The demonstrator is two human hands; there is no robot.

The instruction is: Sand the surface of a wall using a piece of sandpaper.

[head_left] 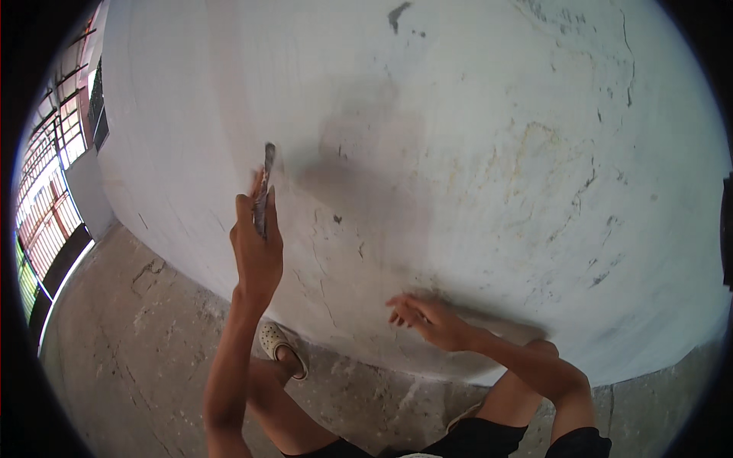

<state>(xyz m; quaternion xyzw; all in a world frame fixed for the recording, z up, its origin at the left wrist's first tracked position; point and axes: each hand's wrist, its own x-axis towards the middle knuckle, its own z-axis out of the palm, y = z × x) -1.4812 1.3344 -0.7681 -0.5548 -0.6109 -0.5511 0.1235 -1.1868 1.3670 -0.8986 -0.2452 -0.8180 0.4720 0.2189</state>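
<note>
My left hand [258, 256] is raised in front of the whitish wall [473, 206], its fingers closed round a narrow, dark, paint-smeared hand tool [269, 179]. The tool points upward, its dark tip at or very close to the wall; seen edge-on, its exact kind cannot be made out. Lower and to the right, my right hand [439, 322] hangs near the wall with fingers loosely bent and somewhat apart. Nothing shows in it, and whether it touches the wall cannot be told. Cracks, dark chips and yellowish stains mark the wall's surface.
The rough concrete floor [137, 336] meets the wall's foot. My bent legs are close to the wall, with a beige clog [272, 340] on one foot. At the far left stands a barred metal gate [52, 206] with daylight behind it. My shadow falls across the wall.
</note>
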